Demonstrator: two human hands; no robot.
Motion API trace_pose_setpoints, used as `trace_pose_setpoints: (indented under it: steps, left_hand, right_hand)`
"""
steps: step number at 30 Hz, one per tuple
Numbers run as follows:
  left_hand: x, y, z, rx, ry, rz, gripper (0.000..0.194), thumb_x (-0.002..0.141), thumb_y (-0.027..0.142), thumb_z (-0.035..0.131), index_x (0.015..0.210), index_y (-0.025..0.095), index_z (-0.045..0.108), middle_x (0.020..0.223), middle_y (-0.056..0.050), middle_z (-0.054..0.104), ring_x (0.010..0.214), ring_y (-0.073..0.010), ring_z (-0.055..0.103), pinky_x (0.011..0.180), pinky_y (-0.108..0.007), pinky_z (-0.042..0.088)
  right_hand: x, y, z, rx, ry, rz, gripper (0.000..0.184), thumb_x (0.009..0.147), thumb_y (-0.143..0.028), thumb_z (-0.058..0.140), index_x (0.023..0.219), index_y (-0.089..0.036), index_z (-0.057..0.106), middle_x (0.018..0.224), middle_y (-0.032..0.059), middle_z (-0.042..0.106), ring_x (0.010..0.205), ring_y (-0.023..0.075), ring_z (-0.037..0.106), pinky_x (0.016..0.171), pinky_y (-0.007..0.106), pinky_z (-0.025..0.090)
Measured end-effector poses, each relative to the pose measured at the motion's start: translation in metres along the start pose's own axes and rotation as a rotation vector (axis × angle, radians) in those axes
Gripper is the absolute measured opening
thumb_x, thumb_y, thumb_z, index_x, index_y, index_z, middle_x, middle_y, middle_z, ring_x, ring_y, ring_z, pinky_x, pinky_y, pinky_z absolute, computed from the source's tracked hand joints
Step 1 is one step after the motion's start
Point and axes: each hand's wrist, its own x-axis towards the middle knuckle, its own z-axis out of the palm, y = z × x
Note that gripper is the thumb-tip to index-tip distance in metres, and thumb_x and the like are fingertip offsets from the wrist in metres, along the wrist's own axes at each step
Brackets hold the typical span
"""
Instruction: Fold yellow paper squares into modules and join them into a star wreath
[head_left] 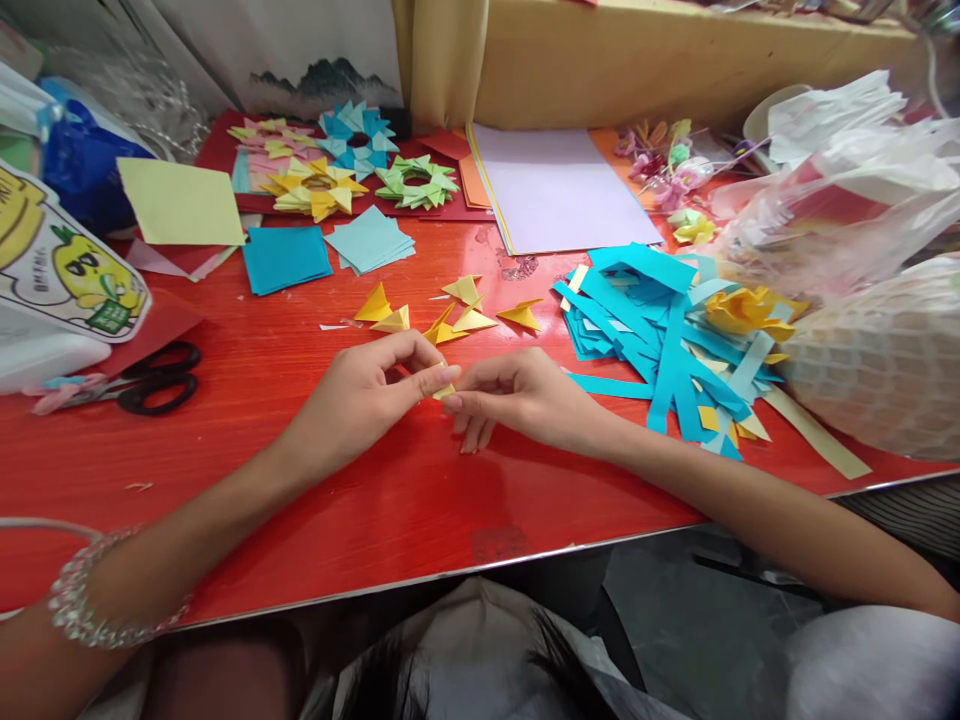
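Between my fingertips is a small pale yellow piece of folded paper (444, 392), mostly covered by the fingers. My left hand (390, 378) pinches it from the left, thumb and forefinger together. From the right, my right hand (517, 400) grips its other side between thumb and forefinger, the remaining fingers curled below. Just beyond the hands lie several folded yellow paper pieces, among them a deep yellow one (520, 315) and a paler one (474, 320). Both hands are held just above the red table (420, 500).
Blue paper strips (637, 330) are heaped at the right, beside a netted bag (870, 350). Black-handled scissors (157, 392) lie at the left. Square blue sheets (286, 260), finished paper rings (416, 183) and a lilac sheet stack (559, 190) are farther back. The table's front edge (420, 578) runs near me.
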Motion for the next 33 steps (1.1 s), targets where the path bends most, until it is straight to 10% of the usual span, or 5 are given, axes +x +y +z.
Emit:
trace_pose_setpoints:
  steps: [15, 22, 33]
  left_hand:
    - [-0.004, 0.001, 0.003, 0.071, -0.063, 0.036, 0.024, 0.082, 0.035, 0.056, 0.064, 0.019, 0.054, 0.057, 0.004, 0.052, 0.054, -0.0102, 0.043, 0.051, -0.023, 0.031]
    - [-0.002, -0.001, 0.003, -0.373, 0.117, -0.040, 0.014, 0.075, 0.029, 0.068, 0.074, 0.020, 0.058, 0.067, 0.003, 0.057, 0.059, -0.0100, 0.053, 0.059, -0.022, 0.044]
    - [-0.005, 0.003, 0.008, -0.665, 0.077, -0.157, 0.012, 0.072, 0.029, 0.073, 0.077, 0.020, 0.066, 0.074, 0.002, 0.059, 0.067, -0.0093, 0.055, 0.062, -0.020, 0.048]
  right_hand:
    - [0.001, 0.000, 0.000, -0.011, -0.119, 0.081, 0.023, 0.085, -0.031, 0.055, 0.074, -0.011, 0.060, 0.064, 0.0017, 0.063, 0.051, 0.0082, 0.061, 0.051, 0.020, 0.051]
    - [-0.001, 0.002, 0.004, 0.121, 0.100, -0.091, 0.029, 0.084, -0.040, 0.057, 0.073, -0.014, 0.055, 0.066, 0.0005, 0.062, 0.048, 0.0065, 0.058, 0.044, 0.017, 0.045]
    - [-0.007, 0.003, 0.014, 0.055, 0.023, -0.136, 0.029, 0.089, -0.041, 0.050, 0.075, -0.016, 0.052, 0.066, -0.0006, 0.058, 0.051, 0.0079, 0.057, 0.049, 0.020, 0.045]
